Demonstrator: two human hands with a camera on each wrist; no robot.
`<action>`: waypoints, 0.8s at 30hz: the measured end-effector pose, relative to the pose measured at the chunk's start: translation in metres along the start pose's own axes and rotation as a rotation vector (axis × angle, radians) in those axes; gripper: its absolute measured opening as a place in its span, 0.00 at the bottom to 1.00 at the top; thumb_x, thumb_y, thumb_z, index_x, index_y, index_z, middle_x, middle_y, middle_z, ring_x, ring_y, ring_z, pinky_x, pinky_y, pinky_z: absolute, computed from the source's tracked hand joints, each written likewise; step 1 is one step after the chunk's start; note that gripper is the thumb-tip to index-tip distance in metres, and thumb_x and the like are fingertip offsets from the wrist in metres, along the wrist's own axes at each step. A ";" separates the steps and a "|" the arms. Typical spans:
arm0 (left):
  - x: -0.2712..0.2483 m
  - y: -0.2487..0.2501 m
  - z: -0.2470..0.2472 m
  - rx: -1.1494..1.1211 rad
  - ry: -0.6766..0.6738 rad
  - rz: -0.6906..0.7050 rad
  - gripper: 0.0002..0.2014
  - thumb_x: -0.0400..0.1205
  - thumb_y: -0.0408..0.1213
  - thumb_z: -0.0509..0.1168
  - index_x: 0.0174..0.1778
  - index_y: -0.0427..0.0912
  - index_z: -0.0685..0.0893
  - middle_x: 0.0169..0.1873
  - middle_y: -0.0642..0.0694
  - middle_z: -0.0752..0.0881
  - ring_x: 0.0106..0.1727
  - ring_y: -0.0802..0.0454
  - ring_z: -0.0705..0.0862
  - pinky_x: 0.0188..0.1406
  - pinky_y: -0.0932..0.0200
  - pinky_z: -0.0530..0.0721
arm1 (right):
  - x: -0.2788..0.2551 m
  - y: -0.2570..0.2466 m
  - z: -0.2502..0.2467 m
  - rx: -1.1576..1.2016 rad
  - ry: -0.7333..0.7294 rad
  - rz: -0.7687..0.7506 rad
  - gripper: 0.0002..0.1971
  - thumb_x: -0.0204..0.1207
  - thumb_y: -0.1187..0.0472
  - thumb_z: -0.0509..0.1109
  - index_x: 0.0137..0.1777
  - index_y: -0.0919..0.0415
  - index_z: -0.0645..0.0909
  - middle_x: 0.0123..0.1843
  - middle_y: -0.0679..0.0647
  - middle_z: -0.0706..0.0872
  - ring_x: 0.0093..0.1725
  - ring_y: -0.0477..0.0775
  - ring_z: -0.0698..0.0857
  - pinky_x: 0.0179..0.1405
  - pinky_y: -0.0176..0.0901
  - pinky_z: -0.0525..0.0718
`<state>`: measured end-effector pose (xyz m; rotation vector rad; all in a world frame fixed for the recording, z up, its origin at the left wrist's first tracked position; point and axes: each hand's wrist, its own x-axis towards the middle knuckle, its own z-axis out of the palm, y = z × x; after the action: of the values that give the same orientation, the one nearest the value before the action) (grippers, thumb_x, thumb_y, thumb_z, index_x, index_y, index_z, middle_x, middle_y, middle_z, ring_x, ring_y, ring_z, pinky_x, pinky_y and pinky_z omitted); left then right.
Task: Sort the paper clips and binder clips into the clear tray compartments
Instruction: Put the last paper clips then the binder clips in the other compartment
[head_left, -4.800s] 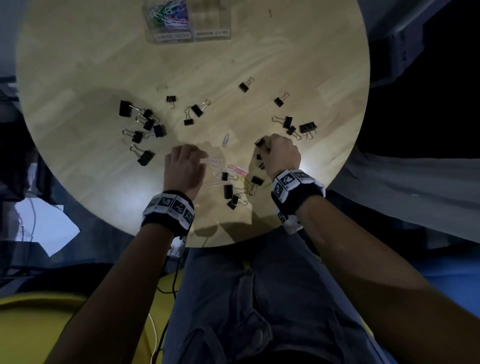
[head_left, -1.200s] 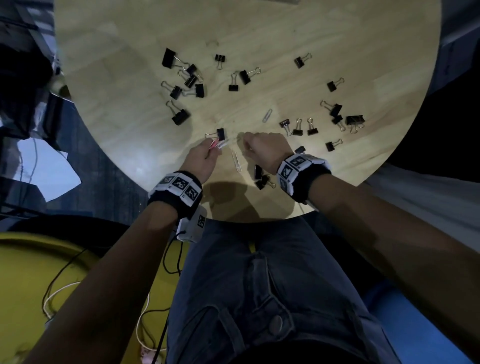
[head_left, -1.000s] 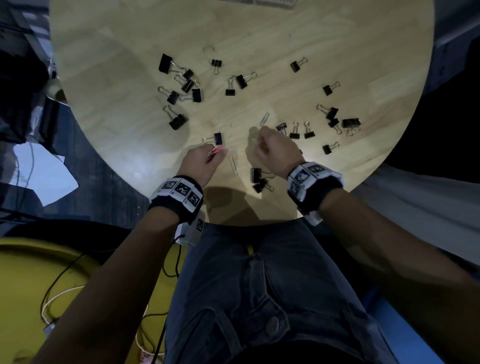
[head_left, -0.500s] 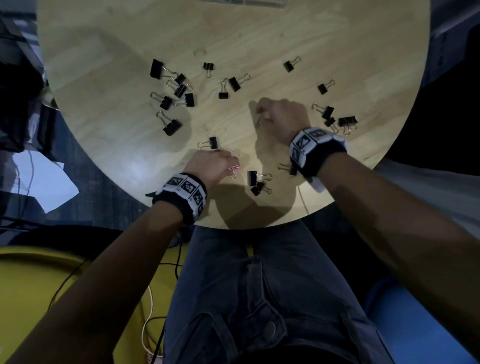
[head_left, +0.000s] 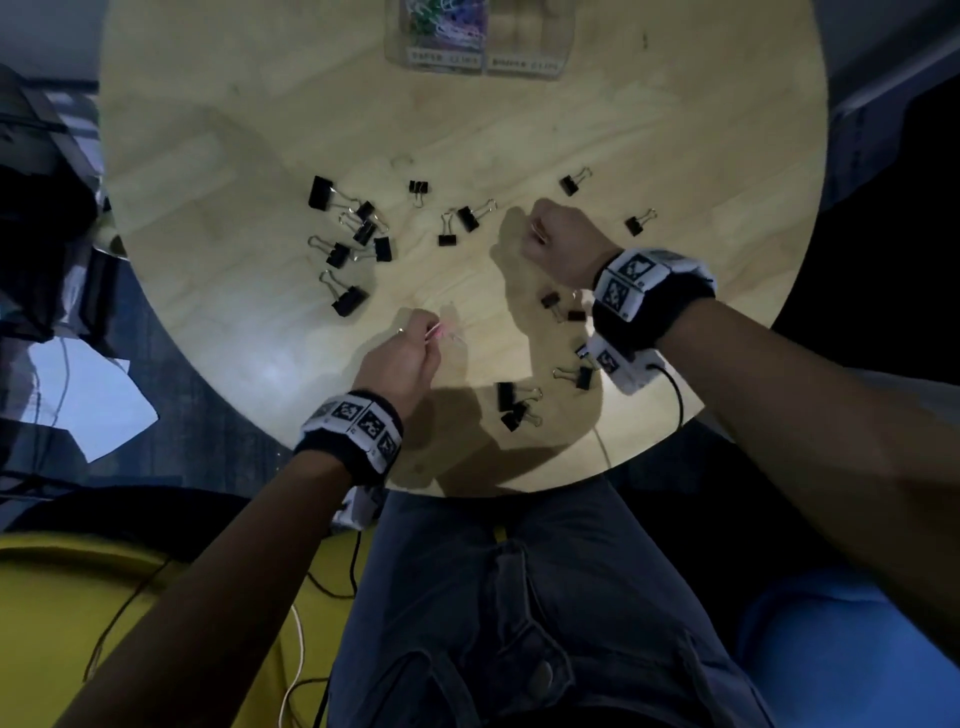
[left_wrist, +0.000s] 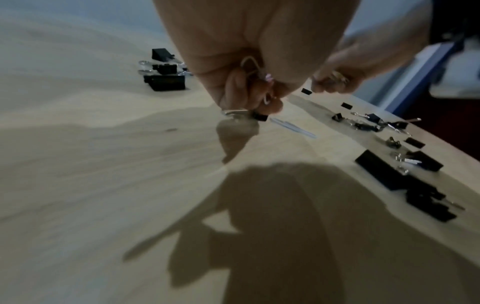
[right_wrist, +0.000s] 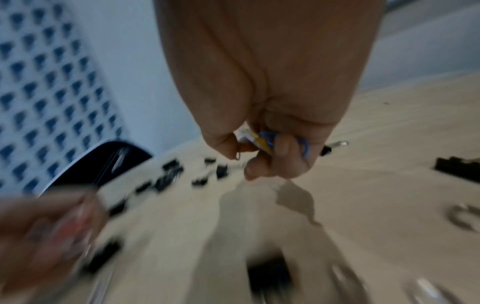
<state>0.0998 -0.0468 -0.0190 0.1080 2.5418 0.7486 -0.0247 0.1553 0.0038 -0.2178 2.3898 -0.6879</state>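
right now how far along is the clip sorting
Partly done. The clear plastic tray at the far edge holds coloured paper clips in its left compartment; the right one looks empty. In hand: the left hand pinches pink paper clips, and the right hand grips blue and yellow ones. Left: the black binder clips lie scattered across the round wooden table.

My left hand (head_left: 402, 358) pinches pink and pale paper clips (head_left: 439, 332); my right hand (head_left: 558, 239) grips blue and yellow ones (right_wrist: 262, 139). Black binder clips (head_left: 358, 239) lie scattered over the worktop (head_left: 649, 119), some clustered to my left. The clear tray (head_left: 480, 57) stands at the far edge, its left compartment holding coloured paper clips.
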 end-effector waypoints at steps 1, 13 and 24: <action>0.004 0.001 0.000 0.039 -0.037 0.014 0.14 0.84 0.36 0.54 0.64 0.39 0.69 0.39 0.38 0.82 0.39 0.40 0.82 0.37 0.56 0.71 | 0.008 -0.004 -0.012 0.043 0.005 0.008 0.06 0.83 0.63 0.58 0.46 0.64 0.67 0.41 0.64 0.75 0.44 0.65 0.77 0.41 0.50 0.70; 0.041 0.026 -0.012 0.366 -0.479 0.070 0.19 0.86 0.38 0.48 0.74 0.42 0.61 0.64 0.34 0.78 0.60 0.37 0.81 0.54 0.44 0.80 | 0.146 -0.084 -0.121 -0.033 0.279 -0.089 0.08 0.81 0.69 0.58 0.49 0.56 0.76 0.41 0.54 0.74 0.37 0.54 0.71 0.43 0.40 0.67; 0.119 0.030 -0.115 0.096 0.157 0.023 0.07 0.84 0.38 0.52 0.53 0.39 0.71 0.39 0.37 0.83 0.36 0.39 0.83 0.33 0.50 0.81 | 0.145 -0.072 -0.123 0.115 0.317 -0.078 0.21 0.81 0.74 0.53 0.73 0.65 0.71 0.76 0.62 0.72 0.74 0.59 0.74 0.69 0.38 0.69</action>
<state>-0.0612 -0.0531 0.0306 0.1148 2.7306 0.6677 -0.2156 0.1003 0.0465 -0.1637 2.6411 -0.9546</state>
